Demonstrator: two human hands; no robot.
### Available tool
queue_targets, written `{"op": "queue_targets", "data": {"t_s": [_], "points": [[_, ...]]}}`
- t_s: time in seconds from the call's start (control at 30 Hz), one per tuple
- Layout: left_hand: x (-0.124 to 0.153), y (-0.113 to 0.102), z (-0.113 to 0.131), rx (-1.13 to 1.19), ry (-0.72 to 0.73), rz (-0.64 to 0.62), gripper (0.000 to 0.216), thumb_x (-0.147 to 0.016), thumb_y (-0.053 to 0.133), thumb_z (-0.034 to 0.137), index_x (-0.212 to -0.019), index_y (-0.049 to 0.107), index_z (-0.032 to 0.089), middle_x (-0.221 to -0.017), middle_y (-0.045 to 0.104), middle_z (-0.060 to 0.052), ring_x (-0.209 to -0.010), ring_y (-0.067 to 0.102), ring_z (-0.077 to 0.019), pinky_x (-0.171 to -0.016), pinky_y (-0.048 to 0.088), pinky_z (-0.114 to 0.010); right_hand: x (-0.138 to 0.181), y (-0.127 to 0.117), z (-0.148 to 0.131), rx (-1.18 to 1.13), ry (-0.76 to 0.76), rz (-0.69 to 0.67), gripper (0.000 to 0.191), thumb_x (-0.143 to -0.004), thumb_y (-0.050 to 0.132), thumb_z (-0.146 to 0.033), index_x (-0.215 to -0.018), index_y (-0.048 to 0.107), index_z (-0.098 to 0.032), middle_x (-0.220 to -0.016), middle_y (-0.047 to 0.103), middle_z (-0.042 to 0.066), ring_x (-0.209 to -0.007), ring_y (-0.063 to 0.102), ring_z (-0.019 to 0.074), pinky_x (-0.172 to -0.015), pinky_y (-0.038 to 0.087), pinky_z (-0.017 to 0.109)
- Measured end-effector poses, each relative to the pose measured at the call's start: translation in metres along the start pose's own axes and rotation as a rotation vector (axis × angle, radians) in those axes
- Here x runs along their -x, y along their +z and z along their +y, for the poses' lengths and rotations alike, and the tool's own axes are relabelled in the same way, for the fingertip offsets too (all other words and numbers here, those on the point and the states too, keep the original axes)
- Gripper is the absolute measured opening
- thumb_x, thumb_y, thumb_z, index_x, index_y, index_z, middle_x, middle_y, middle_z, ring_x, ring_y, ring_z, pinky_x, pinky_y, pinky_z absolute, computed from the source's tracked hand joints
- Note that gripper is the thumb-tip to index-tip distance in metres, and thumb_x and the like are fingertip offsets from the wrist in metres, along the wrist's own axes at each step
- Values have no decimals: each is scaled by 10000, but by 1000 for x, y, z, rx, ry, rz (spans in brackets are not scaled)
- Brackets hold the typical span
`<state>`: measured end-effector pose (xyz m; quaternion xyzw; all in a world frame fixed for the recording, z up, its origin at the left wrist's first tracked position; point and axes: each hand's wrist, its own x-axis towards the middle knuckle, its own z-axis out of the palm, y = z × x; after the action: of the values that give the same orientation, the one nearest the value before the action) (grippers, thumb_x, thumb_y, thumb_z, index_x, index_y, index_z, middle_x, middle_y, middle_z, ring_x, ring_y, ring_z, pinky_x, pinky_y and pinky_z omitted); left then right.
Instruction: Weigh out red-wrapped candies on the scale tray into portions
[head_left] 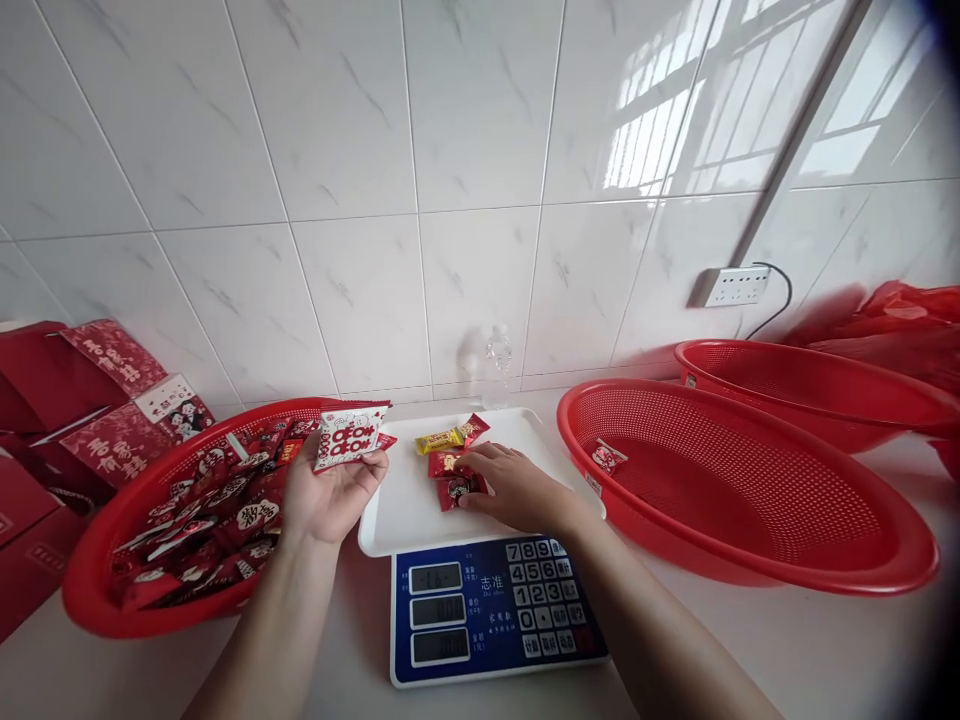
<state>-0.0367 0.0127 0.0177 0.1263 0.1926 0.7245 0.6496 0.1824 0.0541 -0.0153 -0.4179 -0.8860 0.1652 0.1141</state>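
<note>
Left hand [330, 495] pinching white snack packet [349, 436] beside scale tray [397, 520]; right hand [514, 487], fingers together, pressing red candies [450, 477] on tray for weighing.

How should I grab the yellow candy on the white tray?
Pinch the yellow candy across its narrow middle, coming from above. It lies flat and long on the scale tray, its left end free; the right hand sits lower right.

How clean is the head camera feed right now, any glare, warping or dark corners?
Head view: bright window glare on the wall tiles; wide-angle warping bends the tile lines and stretches the red basket; dark vignette at the right edge; scale display dim and hard to read; both hands and the white tray evenly lit and sharp.
</note>
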Motion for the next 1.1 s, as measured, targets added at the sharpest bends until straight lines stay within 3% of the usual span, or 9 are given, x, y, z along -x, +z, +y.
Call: {"op": "queue_targets", "data": {"t_s": [0.1, 0.27, 0.33, 0.47, 0.57, 0.7, 0.93, 1.03, 1.1], "points": [[0, -1, 0, -2, -3, -14, 152, -812, 468, 200, -678, 532, 168, -704, 588, -40, -547, 498, -130, -460, 428, -252, 3, -4, 1, 18, 79, 17, 496, -808, 570, -355, -1276, 514, -201, -1248, 523, 141, -1137, 492, 289, -956, 365, 435], [1, -1, 1, 18, -6, -29, 166, -814, 467, 216, -671, 531, 162, -749, 612, -50, -564, 523, -138, -457, 430, -259, -3, 4, 1, -29, 26, -23, 627, -787, 582, -465, -1372, 400, -330, -1488, 287, 78, -1362, 205, 327, -1058, 183, 562], [2, -1, 1, 24, -16, -39, 162, -817, 464, 207, -679, 536, 162, -750, 616, -49, -561, 522, -135, -463, 433, -260, -5, 6, 1, -45, -13, -39, 561, -822, 540, -443, -1360, 420, -340, -1459, 348, 65, -1340, 253, 311, -1055, 199, 553], [1, 0, 0, 33, -35, -40, 166, -819, 448, 201, -689, 542, 160, -717, 609, -41, -568, 527, -143, -467, 433, -265, 0, 0, 0, -41, -24, 33, 412, -809, 562, -361, -1212, 567, -275, -1233, 540, 94, -1178, 438, 282, -953, 371, 421], [0, -1, -1, 35, -48, -43, 175, -820, 431, 192, -694, 547, 156, -700, 605, -37, -574, 532, -150, -469, 433, -271, 3, -4, 1, -22, 51, 37, 429, -768, 604, -366, -1178, 568, -244, -1223, 517, 116, -1138, 459, 294, -915, 389, 422], [0, -3, -1, 33, -47, -49, 171, -818, 438, 187, -692, 550, 158, -715, 618, -42, -586, 539, -156, -472, 435, -275, 0, 1, 3, 16, 32, 34, 523, -809, 559, -408, -1305, 465, -272, -1355, 439, 117, -1238, 376, 323, -963, 319, 490], [1, -2, -1, 30, -44, -53, 159, -817, 454, 189, -696, 553, 158, -682, 607, -29, -566, 530, -148, -468, 430, -271, -9, 12, 8, 1, -59, 138, 210, -903, 463, -329, -1027, 616, -258, -1057, 606, 76, -998, 534, 230, -811, 427, 346], [1, -2, -2, 20, -51, -41, 160, -816, 453, 192, -698, 556, 157, -705, 615, -38, -572, 532, -153, -464, 427, -269, -7, 3, 14, 2, -49, 172, 180, -887, 477, -260, -1010, 608, -244, -1002, 626, 67, -918, 572, 210, -752, 434, 311], [0, -3, -1, 16, -47, -44, 144, -806, 464, 188, -697, 555, 159, -709, 616, -38, -584, 537, -157, -467, 430, -269, -2, -10, 22, 21, 36, 290, 188, -874, 486, -246, -1027, 593, -239, -1013, 628, 69, -899, 581, 213, -718, 433, 306]]}}
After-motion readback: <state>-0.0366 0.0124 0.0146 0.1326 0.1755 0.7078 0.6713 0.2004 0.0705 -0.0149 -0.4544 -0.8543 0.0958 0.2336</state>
